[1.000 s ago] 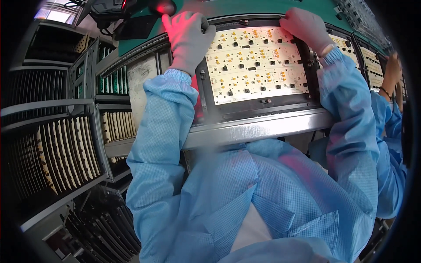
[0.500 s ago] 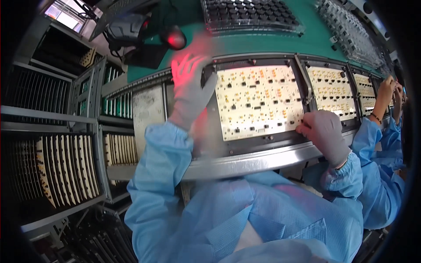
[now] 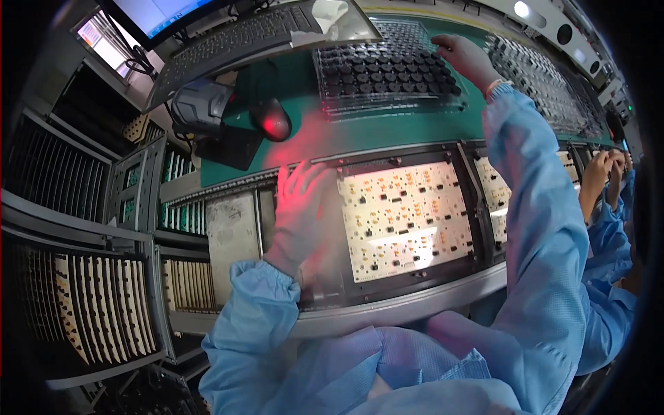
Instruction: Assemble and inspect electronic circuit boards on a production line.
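A pale circuit board (image 3: 404,218) dotted with small dark and orange parts lies in a black carrier frame (image 3: 398,290) on the conveyor in front of me. My left hand (image 3: 299,211), gloved and lit red, rests flat with fingers apart on the frame's left edge beside the board. My right hand (image 3: 465,59) reaches far up over a clear tray of black round components (image 3: 387,72) on the green surface, its fingers curled at the tray's upper right. Whether it holds a part is hidden.
A keyboard (image 3: 235,38), a scanner (image 3: 200,107) and a mouse (image 3: 273,119) sit at the upper left. Racks of boards (image 3: 83,311) stand on the left. Another board (image 3: 496,187) follows on the right. A co-worker's hands (image 3: 603,169) are at the right edge. A second parts tray (image 3: 546,86) lies further right.
My right hand has left the board's lower right corner and risen to the tray of black components. My left hand slid down the frame's left edge. The view tilted upward.
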Tool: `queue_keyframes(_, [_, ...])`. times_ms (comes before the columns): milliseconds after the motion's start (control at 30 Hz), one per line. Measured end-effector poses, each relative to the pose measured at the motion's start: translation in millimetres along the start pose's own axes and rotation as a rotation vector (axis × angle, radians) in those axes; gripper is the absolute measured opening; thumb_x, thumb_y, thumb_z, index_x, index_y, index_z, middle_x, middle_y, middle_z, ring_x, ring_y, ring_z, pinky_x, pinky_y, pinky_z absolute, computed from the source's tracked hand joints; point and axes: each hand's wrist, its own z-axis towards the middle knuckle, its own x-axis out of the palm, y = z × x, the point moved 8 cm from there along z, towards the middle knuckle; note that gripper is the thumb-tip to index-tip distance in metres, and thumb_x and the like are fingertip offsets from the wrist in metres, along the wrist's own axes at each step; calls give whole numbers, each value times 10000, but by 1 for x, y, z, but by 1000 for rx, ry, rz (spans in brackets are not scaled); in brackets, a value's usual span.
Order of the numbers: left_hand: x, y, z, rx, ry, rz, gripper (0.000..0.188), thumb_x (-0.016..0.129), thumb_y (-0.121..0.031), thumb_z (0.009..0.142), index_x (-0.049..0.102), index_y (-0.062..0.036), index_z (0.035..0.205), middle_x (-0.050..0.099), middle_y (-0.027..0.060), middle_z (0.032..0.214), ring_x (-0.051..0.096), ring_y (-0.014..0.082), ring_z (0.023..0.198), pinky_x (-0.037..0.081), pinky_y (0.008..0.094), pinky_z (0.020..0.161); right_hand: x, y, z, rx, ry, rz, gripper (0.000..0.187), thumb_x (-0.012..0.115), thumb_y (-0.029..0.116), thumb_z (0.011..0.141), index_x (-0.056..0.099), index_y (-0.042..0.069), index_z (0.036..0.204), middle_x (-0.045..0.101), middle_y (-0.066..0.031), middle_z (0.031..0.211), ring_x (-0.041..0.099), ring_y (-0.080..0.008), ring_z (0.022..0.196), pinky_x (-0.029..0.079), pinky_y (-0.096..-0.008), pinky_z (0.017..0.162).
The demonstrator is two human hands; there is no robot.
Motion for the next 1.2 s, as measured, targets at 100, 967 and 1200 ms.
queue_keyframes(100, [0,-1,0,-24,-30,18,461,744,-153,811,602,-92,1245,571,128,1291,472,393,1295,251,582,1153,32,13,23,79,268,-66,312,611,297,919,685,108,1156,706,-136,1075,668,-320,1002,518,-405,866])
queue_keyframes(967, [31,-18,2,54,294,-144,804,641,-42,709,408,-166,1468,390,126,1491,278,418,1433,104,645,1172,86,-68,77,189,278,-370,313,617,132,825,698,9,1101,723,-157,1010,702,-343,892,551,-424,776])
queue_keyframes(1200, [-27,18,-11,-124,279,-39,787,608,-35,762,349,-115,1500,361,158,1504,241,427,1443,139,588,1190,-30,101,-62,143,455,605,367,612,79,911,587,32,1274,626,8,1000,586,-128,895,509,-292,850])
